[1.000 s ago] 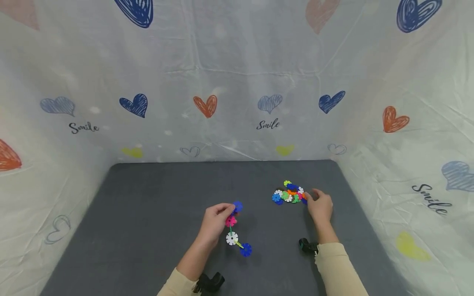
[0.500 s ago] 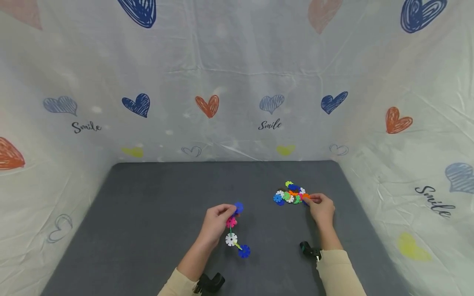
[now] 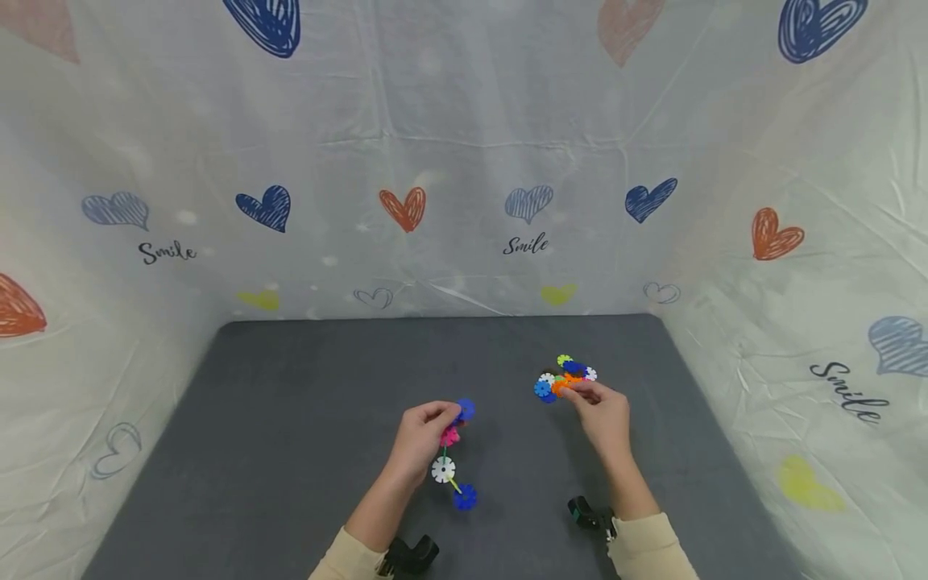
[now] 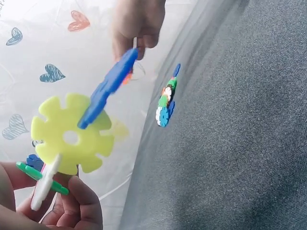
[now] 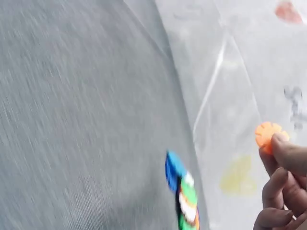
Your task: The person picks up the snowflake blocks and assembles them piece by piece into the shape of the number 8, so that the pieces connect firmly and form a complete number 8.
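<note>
My left hand (image 3: 420, 435) pinches a chain of notched plastic snowflake discs by its blue top end. Below the fingers hang a pink disc (image 3: 449, 437), a green one seen edge-on, a white disc (image 3: 444, 470), a yellow disc (image 4: 72, 136) and a blue disc (image 3: 466, 497) at the low end. An orange snowflake disc (image 5: 269, 136) is pinched between thumb and finger of my right hand (image 3: 605, 415). In the head view that hand overlaps the right side of a pile of loose discs (image 3: 544, 388), hiding part of it.
The pile of blue, white, green and orange discs lies on the dark grey table (image 3: 326, 419), right of centre. A white curtain (image 3: 464, 105) printed with hearts rises behind and at both sides. Black camera mounts (image 3: 412, 556) sit at both wrists.
My right hand has picked up the orange disc from the pile's right edge and moved left with it. The left hand stays nearly still, while the chain's low end has swung slightly left.
</note>
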`<act>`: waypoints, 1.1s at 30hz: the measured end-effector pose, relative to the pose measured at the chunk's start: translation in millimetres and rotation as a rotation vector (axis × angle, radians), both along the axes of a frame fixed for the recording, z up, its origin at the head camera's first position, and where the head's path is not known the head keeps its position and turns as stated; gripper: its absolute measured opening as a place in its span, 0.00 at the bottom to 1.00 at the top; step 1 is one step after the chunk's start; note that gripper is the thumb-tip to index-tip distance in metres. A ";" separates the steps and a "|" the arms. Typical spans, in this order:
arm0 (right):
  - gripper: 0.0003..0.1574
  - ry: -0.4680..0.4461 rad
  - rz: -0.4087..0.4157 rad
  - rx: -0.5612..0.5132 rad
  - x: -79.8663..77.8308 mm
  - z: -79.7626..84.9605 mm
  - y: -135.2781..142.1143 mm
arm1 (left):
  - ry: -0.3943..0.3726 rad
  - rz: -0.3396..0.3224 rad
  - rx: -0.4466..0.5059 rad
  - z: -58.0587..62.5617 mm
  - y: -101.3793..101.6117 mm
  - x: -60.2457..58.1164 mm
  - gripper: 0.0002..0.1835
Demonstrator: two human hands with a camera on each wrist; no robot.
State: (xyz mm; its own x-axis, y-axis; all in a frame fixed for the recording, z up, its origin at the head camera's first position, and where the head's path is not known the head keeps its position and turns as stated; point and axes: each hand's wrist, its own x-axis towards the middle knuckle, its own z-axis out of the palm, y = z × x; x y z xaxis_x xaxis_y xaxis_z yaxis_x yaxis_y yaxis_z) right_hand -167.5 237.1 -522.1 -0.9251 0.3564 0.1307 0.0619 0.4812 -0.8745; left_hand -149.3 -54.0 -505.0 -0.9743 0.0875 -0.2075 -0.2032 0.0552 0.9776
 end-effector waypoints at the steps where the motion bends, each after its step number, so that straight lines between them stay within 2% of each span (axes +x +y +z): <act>1: 0.15 0.013 0.023 -0.007 2.3 2.1 -6.2 | -0.003 -0.004 0.002 0.2 0.1 0.0 0.16; 10: 0.10 0.135 0.172 -0.086 18.1 10.5 -57.2 | -0.005 -0.015 0.000 2.1 1.4 0.6 0.16; 16: 0.06 0.161 0.244 -0.107 25.4 11.1 -80.2 | -0.020 -0.021 0.018 2.2 2.5 0.4 0.16; 22: 0.05 0.174 0.291 -0.146 29.1 12.0 -91.4 | -0.019 -0.039 0.043 3.3 2.5 1.7 0.17; 27: 0.04 0.267 0.321 -0.129 29.3 12.0 -92.9 | -0.020 -0.059 0.069 6.0 3.7 4.7 0.18; 33: 0.06 0.354 0.312 -0.133 32.0 13.2 -93.1 | -0.017 -0.002 0.100 9.9 6.7 6.1 0.18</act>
